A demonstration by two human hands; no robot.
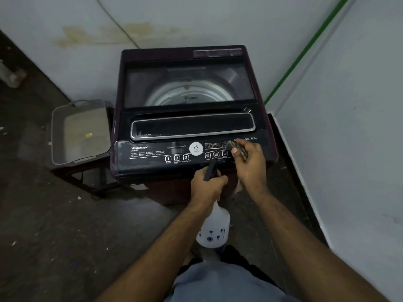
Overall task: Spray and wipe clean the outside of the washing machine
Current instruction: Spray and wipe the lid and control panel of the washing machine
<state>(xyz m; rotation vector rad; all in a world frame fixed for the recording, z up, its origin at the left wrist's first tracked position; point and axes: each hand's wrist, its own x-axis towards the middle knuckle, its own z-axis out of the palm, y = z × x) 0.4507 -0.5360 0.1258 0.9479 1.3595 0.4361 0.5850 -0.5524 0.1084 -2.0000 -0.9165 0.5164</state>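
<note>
Left hand (208, 185) grips spray bottle (214, 227) — right hand (248, 159) pinches cloth (238, 148) on panel.

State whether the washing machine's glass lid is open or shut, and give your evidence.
Shut. The glass lid lies flat across the top of the washing machine, and the drum shows only through its pane.

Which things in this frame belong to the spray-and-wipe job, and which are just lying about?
In use:
washing machine
spray bottle, gripped by the left hand
cloth, pinched in the right hand at the control panel

Lying about:
grey tray on a dark stand
green pipe on the wall
</note>
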